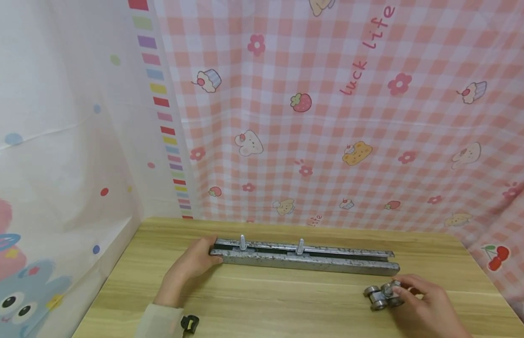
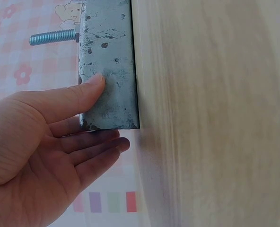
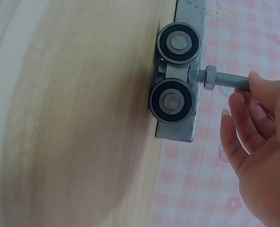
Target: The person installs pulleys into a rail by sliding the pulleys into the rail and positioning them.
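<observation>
A grey, worn metal channel rail (image 1: pixel 308 264) lies lengthwise on the wooden table, its slot facing up. Two threaded bolts (image 1: pixel 300 246) stand upright out of that slot. At the rail's left end my left hand (image 1: pixel 197 257) grips it; in the left wrist view the thumb presses the scuffed side face (image 2: pixel 109 66) and the other fingers reach behind and past the end. Beyond the right end, my right hand (image 1: pixel 433 303) pinches the bolt (image 3: pixel 232 80) of a roller trolley (image 1: pixel 382 296). Two bearing wheels (image 3: pixel 172 100) and a nut (image 3: pixel 210 77) show on the trolley in the right wrist view.
A small black clip-like object (image 1: pixel 189 323) is by the left sleeve. Behind the wood-grain table (image 1: pixel 287 305) hangs a pink checked curtain (image 1: pixel 279 131), and a white printed cloth (image 1: pixel 67 141) hangs at the left.
</observation>
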{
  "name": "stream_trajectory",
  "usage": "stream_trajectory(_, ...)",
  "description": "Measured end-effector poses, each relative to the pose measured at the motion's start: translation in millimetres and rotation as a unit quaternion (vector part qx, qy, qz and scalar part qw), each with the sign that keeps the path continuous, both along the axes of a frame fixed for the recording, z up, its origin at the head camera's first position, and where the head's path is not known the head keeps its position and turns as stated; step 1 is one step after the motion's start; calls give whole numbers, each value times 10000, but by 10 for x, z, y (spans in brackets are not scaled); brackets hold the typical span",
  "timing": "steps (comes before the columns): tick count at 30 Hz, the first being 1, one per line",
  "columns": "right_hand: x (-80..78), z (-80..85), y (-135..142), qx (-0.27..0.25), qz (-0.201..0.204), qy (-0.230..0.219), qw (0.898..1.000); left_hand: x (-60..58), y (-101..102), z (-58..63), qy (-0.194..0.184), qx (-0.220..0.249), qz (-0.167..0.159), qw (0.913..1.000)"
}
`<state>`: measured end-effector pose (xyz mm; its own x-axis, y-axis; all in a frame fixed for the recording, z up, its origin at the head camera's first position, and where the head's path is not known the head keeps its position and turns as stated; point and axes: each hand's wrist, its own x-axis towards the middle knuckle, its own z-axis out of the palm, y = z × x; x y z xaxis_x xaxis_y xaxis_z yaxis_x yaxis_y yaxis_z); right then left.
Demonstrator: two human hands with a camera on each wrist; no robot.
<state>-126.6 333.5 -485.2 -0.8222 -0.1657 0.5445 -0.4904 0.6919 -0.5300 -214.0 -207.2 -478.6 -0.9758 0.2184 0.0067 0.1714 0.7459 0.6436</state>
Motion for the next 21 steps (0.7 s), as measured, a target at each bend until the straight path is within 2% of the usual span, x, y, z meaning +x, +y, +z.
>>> stream_trajectory(11,-13,6,163,252,-409,-11,9988,10,-1,10,-10,17,-22,10000)
stream_trajectory(21,-50,14,311,301,-372,110,9988,4,-1,9,-86,23,8,10000)
